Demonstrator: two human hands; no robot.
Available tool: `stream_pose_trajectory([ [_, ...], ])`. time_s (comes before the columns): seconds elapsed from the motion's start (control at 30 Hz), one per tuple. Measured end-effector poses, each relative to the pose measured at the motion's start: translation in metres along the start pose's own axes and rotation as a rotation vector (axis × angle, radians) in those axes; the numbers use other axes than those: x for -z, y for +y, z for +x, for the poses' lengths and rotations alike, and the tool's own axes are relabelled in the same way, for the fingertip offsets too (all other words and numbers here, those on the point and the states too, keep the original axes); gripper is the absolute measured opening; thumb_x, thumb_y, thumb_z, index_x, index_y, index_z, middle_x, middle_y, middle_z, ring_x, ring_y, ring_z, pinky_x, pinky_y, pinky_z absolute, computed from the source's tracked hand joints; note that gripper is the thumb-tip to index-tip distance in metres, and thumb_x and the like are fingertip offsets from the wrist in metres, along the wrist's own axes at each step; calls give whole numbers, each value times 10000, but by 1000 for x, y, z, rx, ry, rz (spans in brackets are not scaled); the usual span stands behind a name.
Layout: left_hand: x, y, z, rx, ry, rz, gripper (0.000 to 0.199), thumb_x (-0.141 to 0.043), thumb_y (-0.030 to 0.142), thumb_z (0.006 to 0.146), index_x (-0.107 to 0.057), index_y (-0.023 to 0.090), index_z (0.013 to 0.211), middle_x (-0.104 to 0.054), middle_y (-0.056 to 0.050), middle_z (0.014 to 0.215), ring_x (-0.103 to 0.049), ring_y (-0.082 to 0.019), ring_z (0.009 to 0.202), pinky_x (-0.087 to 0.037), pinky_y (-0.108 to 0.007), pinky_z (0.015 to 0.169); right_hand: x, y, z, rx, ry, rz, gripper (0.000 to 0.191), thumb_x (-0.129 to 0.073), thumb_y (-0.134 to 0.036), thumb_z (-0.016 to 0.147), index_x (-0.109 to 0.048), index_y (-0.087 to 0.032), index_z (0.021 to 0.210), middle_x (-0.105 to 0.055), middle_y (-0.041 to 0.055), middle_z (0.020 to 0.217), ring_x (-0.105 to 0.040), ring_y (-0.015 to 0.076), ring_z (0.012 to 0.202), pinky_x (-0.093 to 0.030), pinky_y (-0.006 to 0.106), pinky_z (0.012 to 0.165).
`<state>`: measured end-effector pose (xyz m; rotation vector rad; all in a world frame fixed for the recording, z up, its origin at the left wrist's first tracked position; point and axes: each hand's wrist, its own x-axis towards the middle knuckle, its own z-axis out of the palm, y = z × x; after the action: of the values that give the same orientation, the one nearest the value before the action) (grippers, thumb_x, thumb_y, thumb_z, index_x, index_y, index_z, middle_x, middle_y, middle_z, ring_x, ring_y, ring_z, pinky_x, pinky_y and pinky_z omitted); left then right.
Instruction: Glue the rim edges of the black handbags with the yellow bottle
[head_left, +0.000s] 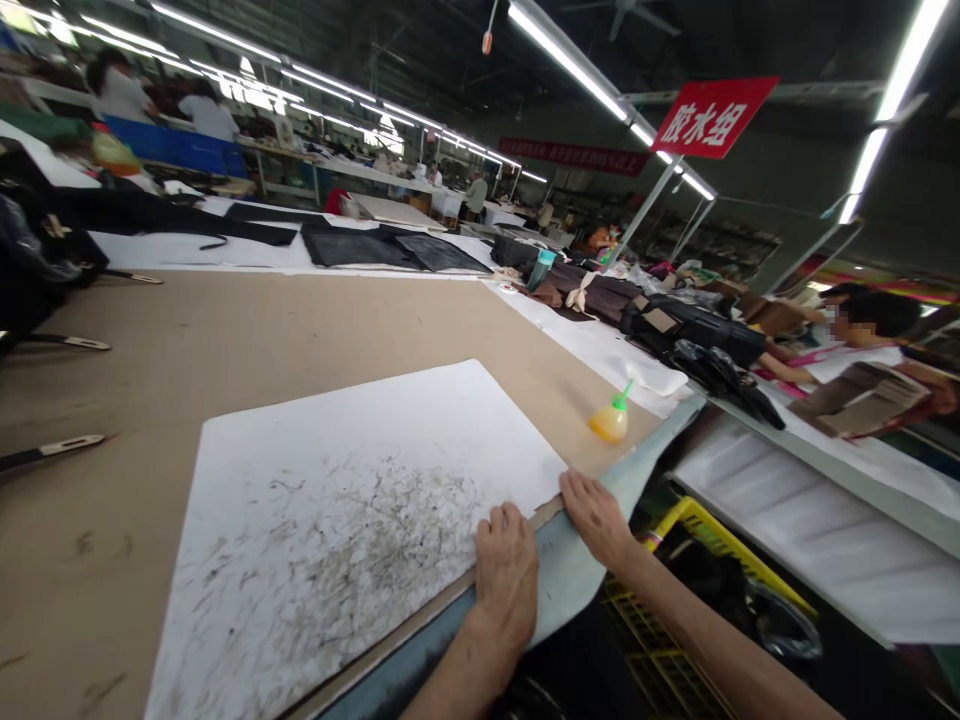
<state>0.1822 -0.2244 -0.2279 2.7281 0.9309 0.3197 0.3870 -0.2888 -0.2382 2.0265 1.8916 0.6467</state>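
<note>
A large white sheet (360, 450), smudged with dark streaks of residue, lies at the near edge of the brown-covered table (337, 315). Along the sheet's near edge, my left hand (507, 575) is closed with curled fingers, its thumb hidden. My right hand (596, 512) is closed over the sheet's right corner, at the table edge; its thumb is also out of sight. Beyond the right hand stands a small squeeze bottle (609, 422) of amber liquid with a green nozzle, untouched. A pale blue-green cover (574, 570) hangs over the table edge below the hands.
Black strap ends (71, 447) reach onto the table from the left. Dark flat pieces (375, 247) lie along the far side. A yellow crate (686, 515) with dark items stands below right. A co-worker (855, 340) is at a bench on the right, beside an open cardboard box (862, 400).
</note>
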Motion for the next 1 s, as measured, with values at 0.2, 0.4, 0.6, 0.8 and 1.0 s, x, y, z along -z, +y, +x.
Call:
stream_pose_trajectory([
  [0.2, -33, 6, -1, 15, 127, 30, 297, -471, 219, 940, -629, 137, 1178, -598, -118, 1179, -532, -240, 984, -481, -380, 784, -21, -1, -29, 7, 215, 25, 698, -307, 95, 760, -272, -48, 1442, -569, 185, 1280, -542, 254, 1183, -470, 393, 961],
  [0.4, -37, 13, -2, 46, 224, 38, 317, -469, 249, 930, -634, 132, 1174, -576, -103, 1192, -490, -245, 1013, -460, -399, 822, -32, 3, -36, 5, 163, 114, 819, -268, 80, 780, 0, -132, 1524, -463, 187, 1397, -480, 280, 1257, -438, 449, 1007],
  [0.6, -26, 13, -11, 71, 238, 27, 373, -513, 240, 879, -605, 105, 1214, -535, -104, 1232, -450, -257, 1065, -395, -404, 920, -28, -9, -32, -58, 173, 221, 810, -300, 65, 813, 44, -131, 1520, -331, 203, 1482, -354, 315, 1337, -408, 466, 1050],
  [0.8, -4, 5, -12, 14, 122, -14, 448, -542, 284, 846, -566, 64, 1235, -519, -131, 1255, -451, -266, 1056, -366, -413, 958, -31, -12, -29, -87, 191, 209, 732, -325, 41, 856, -30, -69, 1517, -427, 257, 1397, -364, 346, 1328, -415, 466, 1036],
  [1.0, 2, -1, -10, -17, 115, -15, 378, -504, 241, 869, -553, 68, 1202, -520, -127, 1207, -469, -235, 963, -400, -377, 871, -31, -17, -26, -114, 219, 187, 683, -314, -3, 891, -57, -74, 1519, -468, 246, 1368, -426, 355, 1286, -442, 466, 999],
])
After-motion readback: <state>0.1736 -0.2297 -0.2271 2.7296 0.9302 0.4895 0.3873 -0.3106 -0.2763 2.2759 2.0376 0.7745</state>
